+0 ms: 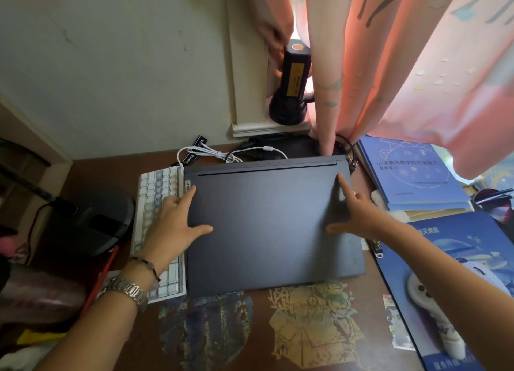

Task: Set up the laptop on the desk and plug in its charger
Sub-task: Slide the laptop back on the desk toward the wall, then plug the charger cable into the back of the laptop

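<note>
A closed dark blue-grey laptop (pixel 267 226) lies flat on the brown desk (pixel 91 170), its hinge edge toward the wall. My left hand (pixel 172 223) rests on the lid's left edge, thumb and forefinger spread on top. My right hand (pixel 358 214) lies on the lid's right side, forefinger pointing toward the far corner, thumb stretched inward. Both hands lie flat on the lid, fingers apart. A white cable (pixel 211 152) and black cables (pixel 250 145) lie coiled behind the laptop by the wall. No charger brick is clearly seen.
A white keyboard (pixel 155 201) sits partly under the laptop's left side. A black round object (pixel 89 220) stands further left. Blue books (pixel 411 173) and a blue mouse pad (pixel 456 259) with a white mouse (pixel 425 290) lie right. A black torch (pixel 292 84) stands on the sill beside pink curtains (pixel 389 64).
</note>
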Available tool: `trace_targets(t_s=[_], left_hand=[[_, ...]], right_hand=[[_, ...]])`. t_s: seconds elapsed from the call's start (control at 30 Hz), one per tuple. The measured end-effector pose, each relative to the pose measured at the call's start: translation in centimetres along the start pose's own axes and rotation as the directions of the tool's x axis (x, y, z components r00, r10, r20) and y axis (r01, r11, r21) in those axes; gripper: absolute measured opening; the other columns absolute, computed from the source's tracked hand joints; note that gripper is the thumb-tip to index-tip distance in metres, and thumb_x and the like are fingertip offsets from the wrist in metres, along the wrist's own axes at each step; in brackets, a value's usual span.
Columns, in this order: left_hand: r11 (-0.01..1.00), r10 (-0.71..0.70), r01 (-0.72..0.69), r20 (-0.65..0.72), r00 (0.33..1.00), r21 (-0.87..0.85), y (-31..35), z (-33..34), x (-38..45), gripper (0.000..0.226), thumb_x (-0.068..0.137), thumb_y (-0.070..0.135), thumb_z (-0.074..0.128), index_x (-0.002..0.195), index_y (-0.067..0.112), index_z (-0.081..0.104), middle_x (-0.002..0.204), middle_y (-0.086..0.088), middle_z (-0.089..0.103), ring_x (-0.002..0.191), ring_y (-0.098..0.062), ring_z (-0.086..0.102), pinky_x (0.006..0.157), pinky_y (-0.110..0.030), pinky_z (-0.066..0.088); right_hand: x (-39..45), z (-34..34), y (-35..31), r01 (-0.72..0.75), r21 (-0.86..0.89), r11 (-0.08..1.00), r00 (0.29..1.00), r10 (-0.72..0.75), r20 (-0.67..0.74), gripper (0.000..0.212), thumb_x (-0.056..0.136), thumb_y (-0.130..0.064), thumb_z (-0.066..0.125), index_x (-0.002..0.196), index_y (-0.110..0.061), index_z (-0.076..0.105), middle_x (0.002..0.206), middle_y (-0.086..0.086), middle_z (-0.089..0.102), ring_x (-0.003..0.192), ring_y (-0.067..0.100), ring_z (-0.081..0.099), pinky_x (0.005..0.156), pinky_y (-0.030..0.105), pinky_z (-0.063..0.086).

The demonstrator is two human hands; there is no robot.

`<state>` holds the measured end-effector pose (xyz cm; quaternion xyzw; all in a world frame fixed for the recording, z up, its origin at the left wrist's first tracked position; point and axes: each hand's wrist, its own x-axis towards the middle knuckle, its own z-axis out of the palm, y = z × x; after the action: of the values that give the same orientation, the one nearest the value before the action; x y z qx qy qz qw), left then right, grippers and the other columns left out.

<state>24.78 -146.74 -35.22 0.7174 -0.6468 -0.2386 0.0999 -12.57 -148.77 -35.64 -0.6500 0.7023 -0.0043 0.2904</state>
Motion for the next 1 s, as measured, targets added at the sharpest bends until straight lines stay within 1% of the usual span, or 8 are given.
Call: trace_targets(t_s=[0.07, 0.13, 0.23, 0.33, 0.57, 0.8, 0.87, 1.0], left_hand=[[0.988, 0.067, -0.055, -0.077, 0.995, 0.148, 0.3, -2.6, 0.8, 0.067, 0.074, 0.047, 0.068, 0.133, 0.026, 0.044, 0.134, -0.01, 0.043, 0.121, -0.028, 0.044, 0.093, -0.043, 0.043], [0.953, 0.146, -0.115, -0.092, 0.985, 0.282, 1.2, -5.0, 1.6, 0.053, 0.077, 0.048, 0.063, 0.124, 0.025, 0.053, 0.126, -0.008, 0.054, 0.114, -0.027, 0.05, 0.09, -0.043, 0.045], [0.894, 0.252, -0.21, -0.055, 0.966, 0.397, 2.6, -7.4, 2.4, 0.05, 0.08, 0.051, 0.059, 0.123, 0.026, 0.053, 0.117, -0.005, 0.06, 0.104, -0.025, 0.055, 0.082, -0.039, 0.046], [0.85, 0.305, -0.269, -0.008, 0.952, 0.453, 3.4, -9.0, 3.0, 0.051, 0.079, 0.052, 0.059, 0.123, 0.027, 0.052, 0.117, -0.003, 0.061, 0.105, -0.024, 0.056, 0.084, -0.037, 0.045], [0.874, 0.305, -0.283, 0.009, 0.952, 0.395, 4.9, -10.0, 5.0, 0.045, 0.08, 0.053, 0.058, 0.12, 0.032, 0.054, 0.115, 0.004, 0.064, 0.101, -0.018, 0.06, 0.081, -0.032, 0.048], [0.88, 0.337, -0.319, 0.013, 0.942, 0.351, 9.2, -8.1, 10.3, 0.036, 0.081, 0.047, 0.058, 0.114, 0.032, 0.059, 0.105, 0.006, 0.065, 0.087, -0.011, 0.056, 0.073, -0.028, 0.046], [0.872, 0.357, -0.35, 0.046, 0.933, 0.341, 10.6, -7.1, 12.2, 0.034, 0.082, 0.046, 0.057, 0.112, 0.031, 0.06, 0.106, 0.005, 0.065, 0.088, -0.011, 0.056, 0.072, -0.027, 0.043], [0.86, 0.387, -0.391, 0.082, 0.919, 0.327, 12.9, -4.7, 15.8, 0.031, 0.082, 0.043, 0.06, 0.11, 0.029, 0.062, 0.106, 0.005, 0.067, 0.094, -0.014, 0.061, 0.079, -0.033, 0.051]], right_hand=[[-0.5, -2.5, -0.9, 0.015, -0.294, 0.956, 0.998, -0.032, -0.052, 0.092, 0.069, -0.052, 0.072, 0.143, -0.03, 0.021, 0.125, 0.012, 0.053, 0.11, 0.033, 0.053, 0.086, 0.042, 0.047], [-1.6, -4.9, -2.5, 0.02, -0.494, 0.869, 0.988, -0.094, -0.125, 0.06, 0.076, -0.05, 0.067, 0.126, -0.025, 0.046, 0.12, 0.005, 0.059, 0.106, 0.028, 0.057, 0.079, 0.038, 0.048], [-3.1, -7.2, -4.7, 0.028, -0.632, 0.774, 0.957, -0.205, -0.208, 0.053, 0.08, -0.045, 0.064, 0.126, -0.026, 0.048, 0.121, 0.001, 0.06, 0.109, 0.027, 0.057, 0.075, 0.035, 0.044], [-3.6, -8.3, -6.7, 0.086, -0.697, 0.711, 0.9, -0.355, -0.252, 0.05, 0.08, -0.045, 0.063, 0.124, -0.026, 0.048, 0.116, -0.002, 0.061, 0.105, 0.025, 0.059, 0.075, 0.034, 0.044], [-2.5, -9.8, -8.4, 0.219, -0.56, 0.799, 0.85, -0.438, -0.292, 0.046, 0.08, -0.042, 0.065, 0.122, -0.031, 0.052, 0.112, -0.005, 0.062, 0.103, 0.022, 0.059, 0.074, 0.032, 0.044], [5.7, -10.9, -8.2, 0.406, -0.315, 0.858, 0.837, -0.487, -0.248, 0.039, 0.077, -0.033, 0.07, 0.114, -0.028, 0.062, 0.106, 0.002, 0.068, 0.092, 0.029, 0.063, 0.076, 0.039, 0.052], [8.2, -10.4, -7.8, 0.477, -0.258, 0.84, 0.821, -0.531, -0.21, 0.037, 0.076, -0.03, 0.072, 0.112, -0.024, 0.064, 0.103, 0.002, 0.069, 0.086, 0.023, 0.062, 0.075, 0.03, 0.049], [12.3, -9.0, -7.5, 0.569, -0.149, 0.809, 0.803, -0.586, -0.112, 0.037, 0.078, -0.027, 0.073, 0.113, -0.021, 0.065, 0.103, -0.001, 0.068, 0.079, 0.004, 0.055, 0.071, 0.01, 0.043]])
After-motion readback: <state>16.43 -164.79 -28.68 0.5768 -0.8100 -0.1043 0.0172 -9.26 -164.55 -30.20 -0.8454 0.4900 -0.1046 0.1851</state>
